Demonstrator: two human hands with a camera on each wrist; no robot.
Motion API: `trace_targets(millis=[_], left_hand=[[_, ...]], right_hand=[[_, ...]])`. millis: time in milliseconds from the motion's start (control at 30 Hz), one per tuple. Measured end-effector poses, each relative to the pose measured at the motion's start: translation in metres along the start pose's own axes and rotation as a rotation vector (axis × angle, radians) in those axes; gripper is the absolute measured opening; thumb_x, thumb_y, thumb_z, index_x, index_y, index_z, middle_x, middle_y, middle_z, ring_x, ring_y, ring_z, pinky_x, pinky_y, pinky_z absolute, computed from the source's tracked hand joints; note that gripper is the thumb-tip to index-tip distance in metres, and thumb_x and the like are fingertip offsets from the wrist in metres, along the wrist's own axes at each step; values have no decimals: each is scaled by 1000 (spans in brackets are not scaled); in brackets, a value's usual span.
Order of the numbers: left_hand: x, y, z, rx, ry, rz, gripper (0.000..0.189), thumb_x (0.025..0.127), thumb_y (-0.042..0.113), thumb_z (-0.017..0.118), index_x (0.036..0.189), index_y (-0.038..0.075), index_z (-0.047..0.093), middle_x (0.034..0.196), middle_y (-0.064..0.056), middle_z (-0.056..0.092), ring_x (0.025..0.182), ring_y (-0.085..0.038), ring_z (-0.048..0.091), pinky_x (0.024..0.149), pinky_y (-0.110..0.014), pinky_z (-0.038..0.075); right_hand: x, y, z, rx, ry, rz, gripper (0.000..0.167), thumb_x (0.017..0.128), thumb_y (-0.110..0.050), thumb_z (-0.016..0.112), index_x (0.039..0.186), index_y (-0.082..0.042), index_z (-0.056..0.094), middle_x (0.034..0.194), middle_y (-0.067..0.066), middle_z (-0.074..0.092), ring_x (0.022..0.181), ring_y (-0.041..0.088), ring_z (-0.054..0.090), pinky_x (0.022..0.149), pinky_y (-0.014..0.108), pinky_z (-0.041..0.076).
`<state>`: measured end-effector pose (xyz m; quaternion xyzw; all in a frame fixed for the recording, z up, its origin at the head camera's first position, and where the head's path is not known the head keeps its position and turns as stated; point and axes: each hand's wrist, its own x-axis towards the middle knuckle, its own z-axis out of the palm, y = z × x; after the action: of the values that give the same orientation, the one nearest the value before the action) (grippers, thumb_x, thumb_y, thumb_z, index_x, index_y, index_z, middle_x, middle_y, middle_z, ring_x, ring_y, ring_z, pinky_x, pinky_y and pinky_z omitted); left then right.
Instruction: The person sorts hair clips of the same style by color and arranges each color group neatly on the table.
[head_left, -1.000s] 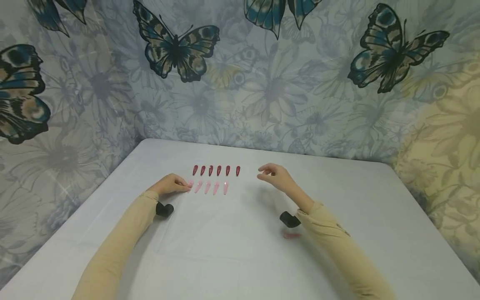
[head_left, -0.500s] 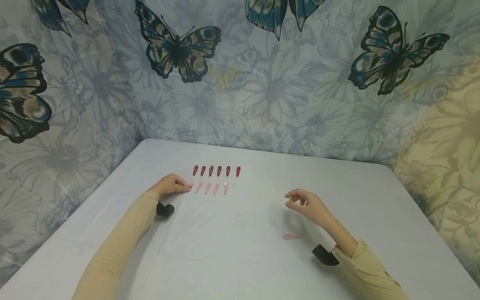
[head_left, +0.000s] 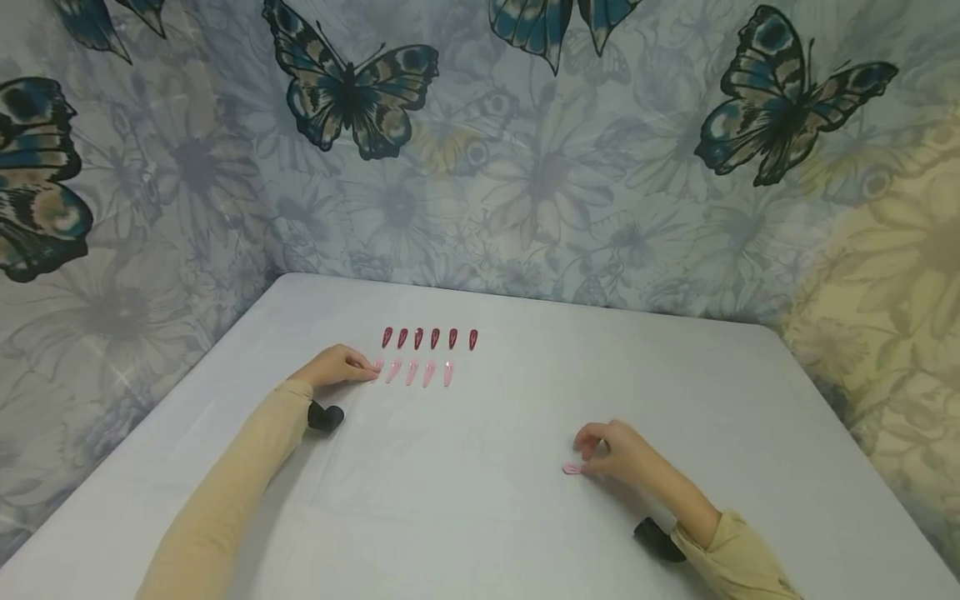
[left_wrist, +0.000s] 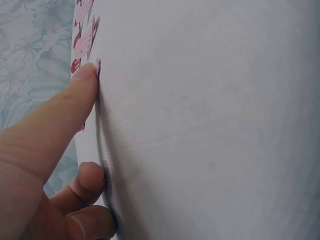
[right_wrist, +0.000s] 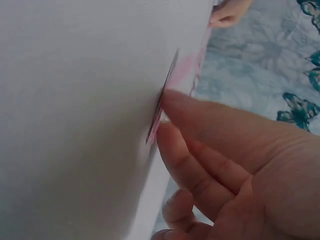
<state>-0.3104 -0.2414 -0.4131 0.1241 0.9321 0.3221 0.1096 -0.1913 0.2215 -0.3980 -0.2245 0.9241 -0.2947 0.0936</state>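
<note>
In the head view, my left hand (head_left: 336,367) rests at the leftmost clip of a row of pink snap hair clips (head_left: 412,373). Its straight thumb (left_wrist: 70,102) touches that clip in the left wrist view, while the other visible fingers are curled near the white surface. Behind that row lies a row of dark red snap hair clips (head_left: 435,338). Nearer the front right, my right hand (head_left: 622,454) pinches a single pink snap hair clip (head_left: 572,469) between thumb and index finger. The right wrist view shows this clip edge-on, slightly tilted, close to the table.
Both rows lie on the white-covered table (head_left: 450,500), left of centre. A cloth with butterflies and flowers (head_left: 540,183) hangs behind the table and along its left side. Black wrist cameras (head_left: 326,417) sit beneath both sleeves.
My right hand has moved from the right of the red row towards the front right, then down onto the lone pink snap hair clip. The left hand has stayed at the row's left end.
</note>
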Motion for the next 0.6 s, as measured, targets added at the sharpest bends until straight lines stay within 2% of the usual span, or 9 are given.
trace_targets(millis=[67, 200, 300, 433, 600], left_hand=[[-1, 0, -2, -3, -2, -6, 24, 88, 23, 72, 96, 1, 76, 105, -17, 73, 91, -19, 58, 84, -32, 43], [2, -1, -3, -4, -2, -14, 25, 88, 25, 72, 96, 1, 76, 107, -17, 73, 94, -21, 58, 88, -36, 44], [2, -3, -3, -1, 0, -14, 26, 88, 26, 72, 95, 1, 76, 108, -17, 72, 98, -24, 59, 91, -40, 44], [1, -4, -2, -7, -4, -15, 25, 88, 25, 72, 96, 1, 76, 107, -17, 73, 96, -22, 59, 87, -37, 45], [1, -3, -1, -4, 0, -21, 25, 88, 24, 72, 97, 1, 76, 109, -18, 72, 96, -23, 60, 85, -34, 45]], right_hand=[[2, 1, 3, -1, -4, -19, 19, 77, -11, 79, 90, -7, 66, 74, -7, 62, 70, 1, 42, 63, 20, 37], [1, 2, 4, 16, -10, -52, 15, 80, -9, 77, 89, -7, 66, 73, -6, 60, 67, -2, 41, 61, 19, 38], [1, 3, 4, 36, -35, -130, 12, 85, -9, 72, 94, -7, 64, 75, -4, 60, 65, -4, 39, 57, 18, 39], [1, 7, 2, 74, -38, -227, 13, 91, -6, 65, 102, -6, 57, 75, -1, 62, 63, -5, 38, 56, 18, 37], [1, 10, 0, 154, -14, -199, 17, 91, 2, 62, 101, -6, 50, 72, 3, 65, 63, -5, 42, 56, 18, 38]])
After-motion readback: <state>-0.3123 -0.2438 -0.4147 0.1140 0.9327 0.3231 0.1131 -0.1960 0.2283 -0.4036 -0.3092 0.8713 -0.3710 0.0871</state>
